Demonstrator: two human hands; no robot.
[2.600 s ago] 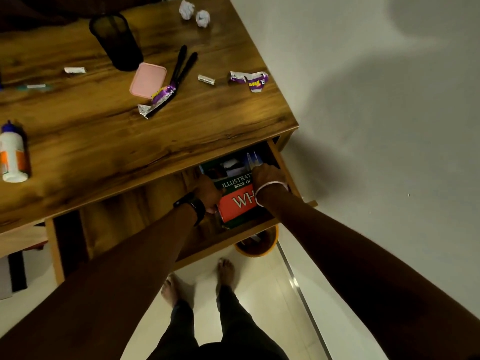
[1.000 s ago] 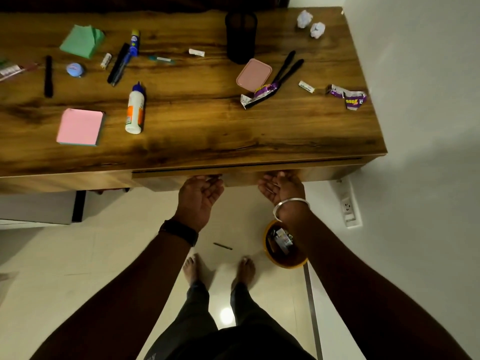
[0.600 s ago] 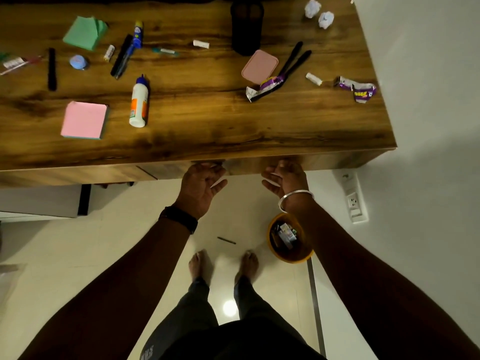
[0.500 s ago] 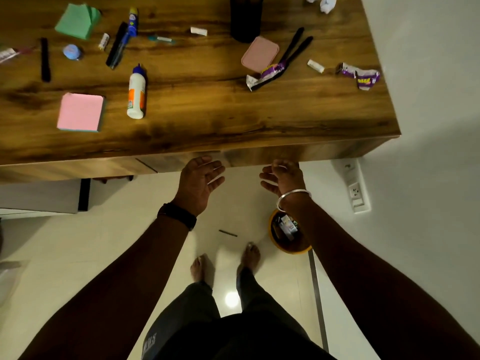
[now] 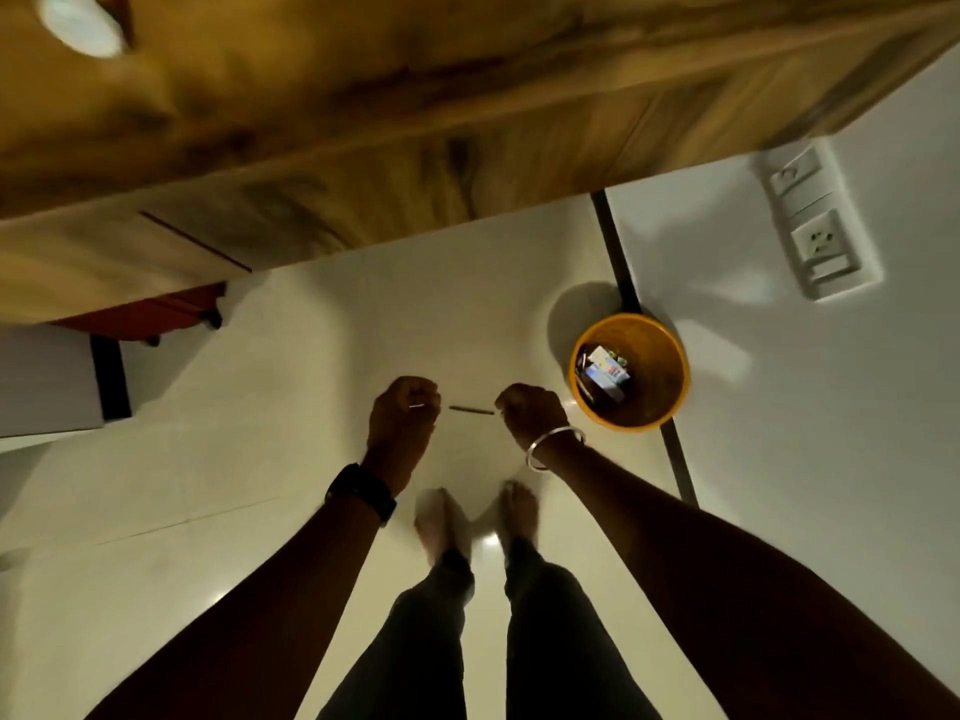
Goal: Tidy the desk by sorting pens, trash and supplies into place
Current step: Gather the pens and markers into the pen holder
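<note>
Our view cuts off the blurred wood-grain tabletop, hiding most of what lies on it. Beside our bare feet stands a round orange plastic bin holding crumpled trash. Both grips, left hand and right hand, curl closed and empty either side of a thin dark pen on the floor.

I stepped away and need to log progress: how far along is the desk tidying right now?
Done: some trash already sits in the orange bin, and the desk front shows closed. In hand: nothing clearly; the left hand and right hand hang curled above the floor. Left: a thin dark stick lies on the floor between them, and a glue bottle remains on the desk.
</note>
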